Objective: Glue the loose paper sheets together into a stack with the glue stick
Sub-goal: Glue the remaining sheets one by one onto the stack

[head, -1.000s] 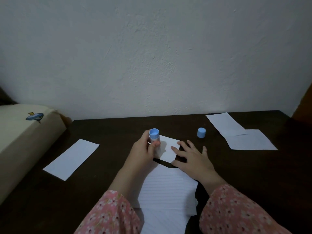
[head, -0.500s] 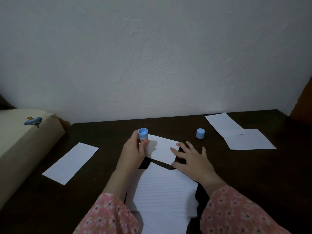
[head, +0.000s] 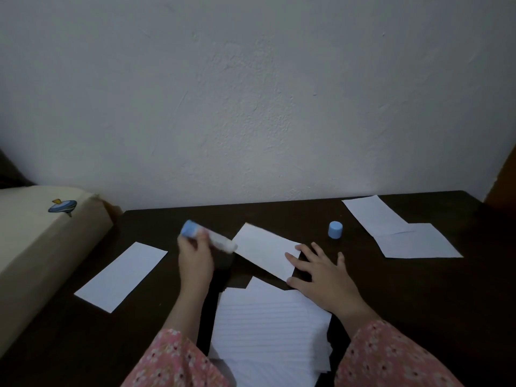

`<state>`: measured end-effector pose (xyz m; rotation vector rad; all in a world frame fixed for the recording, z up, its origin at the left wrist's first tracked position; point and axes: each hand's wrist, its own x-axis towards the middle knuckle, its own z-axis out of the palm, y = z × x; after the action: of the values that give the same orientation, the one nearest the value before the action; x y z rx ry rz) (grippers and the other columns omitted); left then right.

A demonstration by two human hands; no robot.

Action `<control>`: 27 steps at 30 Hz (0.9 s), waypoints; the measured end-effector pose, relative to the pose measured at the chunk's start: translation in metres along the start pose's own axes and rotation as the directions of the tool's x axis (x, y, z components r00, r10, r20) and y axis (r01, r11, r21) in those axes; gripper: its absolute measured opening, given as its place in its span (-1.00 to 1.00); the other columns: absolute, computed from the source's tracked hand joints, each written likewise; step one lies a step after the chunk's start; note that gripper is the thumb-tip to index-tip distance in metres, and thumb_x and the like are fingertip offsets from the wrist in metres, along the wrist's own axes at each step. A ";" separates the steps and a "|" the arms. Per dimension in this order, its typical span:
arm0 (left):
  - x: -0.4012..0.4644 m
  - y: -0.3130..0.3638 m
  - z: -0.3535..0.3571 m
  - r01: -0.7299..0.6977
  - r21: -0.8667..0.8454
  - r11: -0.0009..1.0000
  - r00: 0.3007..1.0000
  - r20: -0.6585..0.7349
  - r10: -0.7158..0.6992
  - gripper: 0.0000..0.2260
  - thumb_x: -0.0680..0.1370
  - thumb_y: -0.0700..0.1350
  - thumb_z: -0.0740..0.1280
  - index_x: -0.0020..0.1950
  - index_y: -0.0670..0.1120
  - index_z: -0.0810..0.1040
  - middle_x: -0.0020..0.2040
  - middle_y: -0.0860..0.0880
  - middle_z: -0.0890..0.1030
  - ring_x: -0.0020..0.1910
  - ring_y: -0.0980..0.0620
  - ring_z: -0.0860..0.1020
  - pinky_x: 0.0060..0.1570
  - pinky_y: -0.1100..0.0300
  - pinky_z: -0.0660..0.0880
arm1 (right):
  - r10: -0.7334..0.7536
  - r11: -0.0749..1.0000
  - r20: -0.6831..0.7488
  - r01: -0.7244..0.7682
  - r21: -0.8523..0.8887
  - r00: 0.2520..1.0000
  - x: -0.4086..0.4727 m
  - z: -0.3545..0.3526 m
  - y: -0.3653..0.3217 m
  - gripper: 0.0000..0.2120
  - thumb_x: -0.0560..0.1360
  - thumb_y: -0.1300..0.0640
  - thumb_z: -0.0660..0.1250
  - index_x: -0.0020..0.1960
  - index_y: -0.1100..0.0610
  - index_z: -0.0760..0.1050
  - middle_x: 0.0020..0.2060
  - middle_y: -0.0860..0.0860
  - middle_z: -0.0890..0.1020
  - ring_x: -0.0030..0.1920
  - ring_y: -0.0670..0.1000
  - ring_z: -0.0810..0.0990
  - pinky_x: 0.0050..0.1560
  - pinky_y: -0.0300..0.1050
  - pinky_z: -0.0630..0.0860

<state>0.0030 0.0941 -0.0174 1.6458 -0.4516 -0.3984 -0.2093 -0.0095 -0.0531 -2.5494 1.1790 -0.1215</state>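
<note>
The scene is taken from one head-worn wide-angle camera, aimed forward and down. A dark table (head: 418, 303) is seen close below, a wall (head: 251, 93) filling the upper frame.

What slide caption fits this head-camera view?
Left hand tilts glue stick toward small sheet pinned by right hand on table.

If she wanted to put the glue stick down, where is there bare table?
Bare dark table runs along the wall, between the strip under her right hand and the blue cap. More lies left of the left-hand strip. Crowded: the lined stack between her arms.
</note>
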 end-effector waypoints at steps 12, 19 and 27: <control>-0.017 0.039 0.037 -0.130 0.003 0.991 0.958 0.259 0.125 -0.42 0.54 -0.18 0.34 0.47 0.06 0.13 0.27 -0.06 0.47 0.23 -0.05 0.50 0.13 0.03 0.52 | 0.006 0.994 -0.057 0.001 0.112 0.998 -0.004 -0.002 0.001 -0.58 0.61 -0.19 0.05 0.46 -0.26 0.23 0.53 -0.22 0.08 0.54 -0.10 -0.16 0.45 0.29 -0.29; -0.026 0.032 0.096 -0.394 0.259 0.882 0.835 0.501 0.226 -0.56 0.58 -0.18 0.28 0.40 0.02 0.20 0.26 -0.06 0.52 0.24 -0.01 0.51 0.14 0.08 0.51 | 0.009 0.993 -0.046 -0.003 0.120 0.999 -0.003 -0.002 0.002 -0.60 0.60 -0.20 0.10 0.43 -0.31 0.24 0.54 -0.17 0.04 0.54 -0.08 -0.18 0.45 0.25 -0.29; -0.029 0.016 0.112 -0.439 0.276 0.855 0.804 0.545 0.237 -0.55 0.57 -0.16 0.29 0.40 0.06 0.22 0.17 0.00 0.55 0.14 0.08 0.54 0.12 0.10 0.52 | 0.018 0.991 -0.071 -0.008 0.132 0.997 -0.002 -0.001 0.001 -0.65 0.59 -0.19 0.12 0.37 -0.25 0.34 0.54 -0.14 0.05 0.55 -0.06 -0.19 0.46 0.25 -0.27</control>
<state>-0.0790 0.0116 -0.0145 1.7858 -1.2778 -0.4734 -0.2120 -0.0086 -0.0529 -2.4403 1.1728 -0.2807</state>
